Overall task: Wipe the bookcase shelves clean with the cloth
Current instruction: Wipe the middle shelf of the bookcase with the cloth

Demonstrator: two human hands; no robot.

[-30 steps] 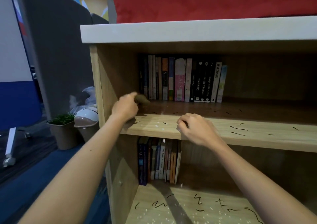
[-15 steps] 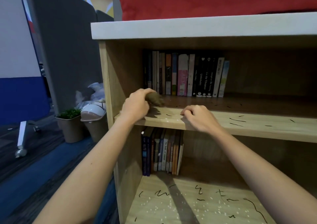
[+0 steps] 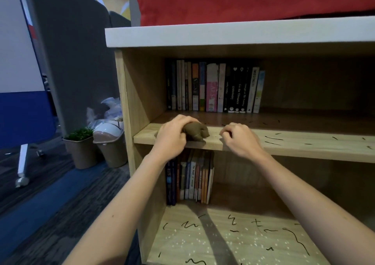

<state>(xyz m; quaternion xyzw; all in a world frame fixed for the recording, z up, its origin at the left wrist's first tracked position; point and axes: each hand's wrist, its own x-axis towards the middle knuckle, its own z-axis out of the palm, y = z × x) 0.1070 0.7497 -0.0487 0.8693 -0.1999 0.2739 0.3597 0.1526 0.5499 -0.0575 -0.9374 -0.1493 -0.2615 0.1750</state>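
My left hand [image 3: 172, 135] grips a bunched brown cloth [image 3: 195, 132] and presses it on the front left part of the wooden bookcase's middle shelf [image 3: 304, 144]. My right hand [image 3: 240, 137] rests on the shelf's front edge just right of the cloth, fingers curled, holding nothing that I can see. Black scribble marks lie on the shelf to the right of my right hand. The lower shelf [image 3: 233, 242] carries black scribbles and white specks.
A row of books [image 3: 215, 88] stands at the back of the middle shelf, another row of books [image 3: 189, 178] on the lower one. Left of the bookcase stand a small potted plant [image 3: 80, 149] and a lidded bin [image 3: 110, 142] on the floor. A grey partition [image 3: 71, 61] rises behind them.
My left hand has slid the cloth rightward along the shelf front, closer to my right hand. The view has shifted so the bookcase sits further right.
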